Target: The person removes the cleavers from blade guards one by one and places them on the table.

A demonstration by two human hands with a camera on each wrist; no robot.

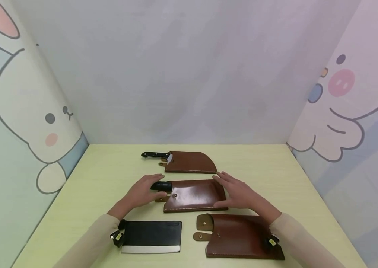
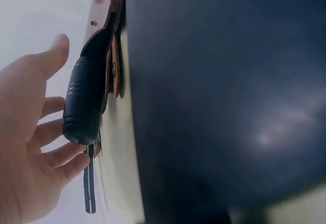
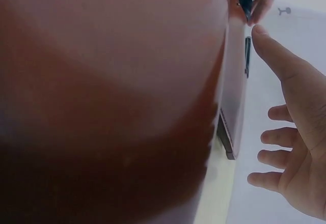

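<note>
In the middle of the table lies a cleaver whose black handle (image 1: 162, 186) sticks out to the left of a brown leather sheath (image 1: 195, 195). My left hand (image 1: 143, 191) is around that handle with fingers loosely bent. In the left wrist view the thumb stands apart from the handle (image 2: 84, 102), and the fingers pass behind it. At the sheath's right end is my right hand (image 1: 239, 193), thumb and fingers spread on either side of the corner. The right wrist view shows the right hand (image 3: 300, 122) holding nothing, its fingers apart.
Behind lies a knife with a riveted black handle (image 1: 155, 154) in a brown sheath (image 1: 189, 163). A bare cleaver with a dark blade (image 1: 152, 234) lies front left, under my left wrist. Front right is another brown sheath (image 1: 235, 238), partly under my right forearm. Printed walls enclose the table.
</note>
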